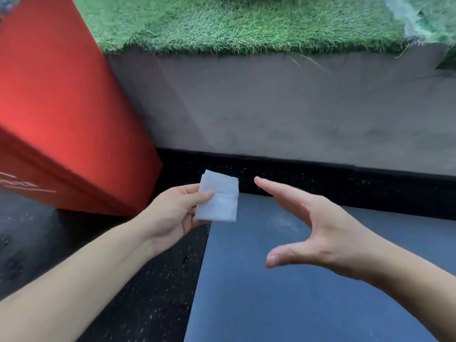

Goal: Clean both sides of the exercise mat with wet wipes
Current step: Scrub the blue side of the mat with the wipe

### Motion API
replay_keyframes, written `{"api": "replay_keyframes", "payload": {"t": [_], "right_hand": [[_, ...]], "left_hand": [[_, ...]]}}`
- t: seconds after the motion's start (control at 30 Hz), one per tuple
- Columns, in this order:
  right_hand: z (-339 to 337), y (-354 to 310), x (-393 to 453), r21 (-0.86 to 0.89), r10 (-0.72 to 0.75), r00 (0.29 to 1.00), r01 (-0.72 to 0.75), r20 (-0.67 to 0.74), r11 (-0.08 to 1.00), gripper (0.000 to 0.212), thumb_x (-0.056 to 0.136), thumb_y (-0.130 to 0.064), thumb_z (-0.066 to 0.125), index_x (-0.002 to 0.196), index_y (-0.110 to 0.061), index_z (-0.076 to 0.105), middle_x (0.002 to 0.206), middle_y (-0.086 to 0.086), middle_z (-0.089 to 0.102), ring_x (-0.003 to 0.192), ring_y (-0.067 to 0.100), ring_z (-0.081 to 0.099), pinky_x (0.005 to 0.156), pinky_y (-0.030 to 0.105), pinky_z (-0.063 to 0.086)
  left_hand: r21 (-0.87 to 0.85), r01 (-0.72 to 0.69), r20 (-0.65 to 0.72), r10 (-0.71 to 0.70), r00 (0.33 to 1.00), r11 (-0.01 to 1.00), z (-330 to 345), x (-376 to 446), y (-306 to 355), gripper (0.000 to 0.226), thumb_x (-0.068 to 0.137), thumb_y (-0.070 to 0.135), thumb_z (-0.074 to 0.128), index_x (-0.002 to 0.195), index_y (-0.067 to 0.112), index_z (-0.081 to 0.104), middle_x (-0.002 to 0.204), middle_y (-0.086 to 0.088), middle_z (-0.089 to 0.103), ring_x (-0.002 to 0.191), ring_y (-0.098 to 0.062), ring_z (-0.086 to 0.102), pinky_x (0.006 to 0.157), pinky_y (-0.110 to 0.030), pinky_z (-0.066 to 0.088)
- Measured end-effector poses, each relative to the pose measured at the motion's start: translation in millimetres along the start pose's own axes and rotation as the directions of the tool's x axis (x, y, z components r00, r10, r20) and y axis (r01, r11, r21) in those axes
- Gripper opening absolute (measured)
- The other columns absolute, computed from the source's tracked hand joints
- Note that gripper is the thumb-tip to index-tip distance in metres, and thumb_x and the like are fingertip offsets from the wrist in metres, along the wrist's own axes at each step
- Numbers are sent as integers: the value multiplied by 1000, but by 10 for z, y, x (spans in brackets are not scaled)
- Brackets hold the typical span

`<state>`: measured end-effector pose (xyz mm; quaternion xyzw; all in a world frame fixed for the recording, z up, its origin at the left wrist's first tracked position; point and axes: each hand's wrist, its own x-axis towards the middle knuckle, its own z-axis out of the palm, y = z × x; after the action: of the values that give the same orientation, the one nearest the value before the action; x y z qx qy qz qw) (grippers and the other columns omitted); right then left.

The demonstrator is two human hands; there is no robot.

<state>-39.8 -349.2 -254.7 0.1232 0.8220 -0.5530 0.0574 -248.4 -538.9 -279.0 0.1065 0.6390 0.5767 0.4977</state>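
A blue-grey exercise mat [283,292] lies flat on the dark speckled floor, running from the bottom of the view up to a black strip at the wall's foot. My left hand [172,213] pinches a folded white wet wipe [218,197] between thumb and fingers, just above the mat's far left corner. My right hand [318,223] hovers over the mat to the right of the wipe, fingers straight and thumb spread, holding nothing.
A large red box [61,114] stands on the floor at the left, close to the mat's corner. A grey low wall [283,107] topped with artificial grass [234,23] closes off the far side. Dark speckled floor [138,292] lies left of the mat.
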Motion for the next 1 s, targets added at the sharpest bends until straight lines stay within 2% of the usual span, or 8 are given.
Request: {"api": "replay_keyframes", "payload": {"t": [0.17, 0.3, 0.37, 0.63, 0.77, 0.83, 0.93, 1.0], "right_hand": [[382, 581, 618, -388, 234, 972, -215, 4, 897, 148, 57, -74, 90, 165, -47, -7, 169, -36, -11, 155, -11, 4, 124, 21, 20], [841, 1218, 1202, -640, 423, 905, -354, -49, 682, 161, 53, -75, 91, 165, -35, -18, 173, -1, -29, 162, 31, -17, 130, 59, 11], [1034, 1482, 1328, -726, 500, 864, -386, -68, 569, 166, 51, -78, 89, 162, -32, -26, 168, 6, -37, 156, 43, -28, 125, 71, 5], [1142, 1720, 1341, -806, 510, 856, -356, -78, 473, 170, 52, -79, 87, 158, -27, -35, 163, 11, -45, 153, 46, -32, 124, 74, 4], [1140, 1720, 1348, -805, 520, 851, -360, -76, 472, 170, 54, -78, 87, 156, -28, -39, 162, 9, -48, 152, 46, -34, 123, 74, 3], [1115, 1724, 1362, -808, 528, 846, -361, -74, 465, 170, 53, -79, 87, 155, -29, -39, 162, 9, -48, 152, 46, -34, 123, 73, 3], [1100, 1716, 1392, -815, 530, 843, -369, -91, 447, 172, 51, -81, 86, 156, -28, -39, 163, 8, -47, 154, 45, -32, 123, 72, 4], [1100, 1695, 1396, -820, 541, 836, -371, -92, 435, 172, 50, -83, 85, 156, -27, -38, 163, 8, -46, 155, 45, -31, 123, 72, 6]], "left_hand": [[691, -179, -239, 455, 858, 701, -230, 996, -380, 24, 101, 25, 57, 112, 34, 75, 95, 13, 77, 90, -8, 71, 83, -32, 57], [949, -300, 189, 579, 793, 101, -240, 1906, -828, 48, 88, 6, 59, 128, 31, 69, 128, 5, 70, 114, -16, 67, 96, -30, 53], [936, -351, 319, 471, 822, -20, -227, 2127, -1116, 46, 83, 7, 58, 123, 26, 70, 128, -1, 69, 116, -23, 66, 92, -38, 57], [796, -581, 596, 382, 706, -167, -512, 1491, -1743, 51, 83, 14, 38, 124, 20, 69, 125, -3, 71, 108, -22, 71, 80, -35, 62], [948, -209, 30, 586, 810, 240, -458, 2029, -921, 46, 94, 13, 45, 124, 38, 68, 93, 6, 73, 74, -22, 67, 64, -28, 54], [969, -186, 32, 665, 746, 162, -355, 2199, -688, 50, 86, -5, 52, 116, 29, 72, 84, -1, 69, 67, -23, 60, 59, -30, 49], [930, -354, 361, 400, 842, -96, -209, 2151, -1132, 43, 85, -1, 54, 121, 19, 65, 124, -3, 68, 109, -25, 66, 79, -34, 54], [917, -395, 389, 332, 859, -53, -276, 2040, -1496, 44, 89, 2, 54, 131, 15, 64, 143, -6, 59, 130, -25, 57, 88, -40, 58]]}}
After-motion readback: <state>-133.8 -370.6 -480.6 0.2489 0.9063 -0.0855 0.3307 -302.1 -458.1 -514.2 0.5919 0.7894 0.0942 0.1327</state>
